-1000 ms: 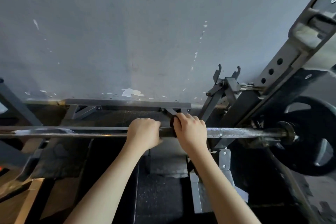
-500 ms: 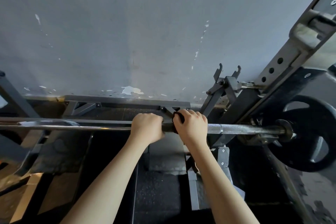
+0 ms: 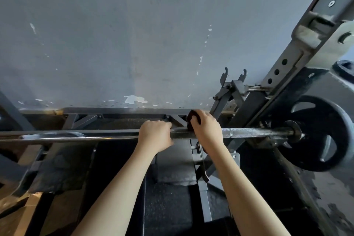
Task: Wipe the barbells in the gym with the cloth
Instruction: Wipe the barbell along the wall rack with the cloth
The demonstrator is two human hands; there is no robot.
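The cloth (image 3: 190, 120) is mostly hidden under the right hand (image 3: 207, 130); the barbell (image 3: 258, 132) runs off the left edge.

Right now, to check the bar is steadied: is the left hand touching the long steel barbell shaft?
Touching. The head view shows the left hand curled over the long steel barbell shaft, no gap; the right hand holds a dark cloth.

No text, label, brand or number readable on barbell (image 3: 258, 133), plate (image 3: 316, 161), rack (image 3: 287, 63) or wall (image 3: 134, 34).
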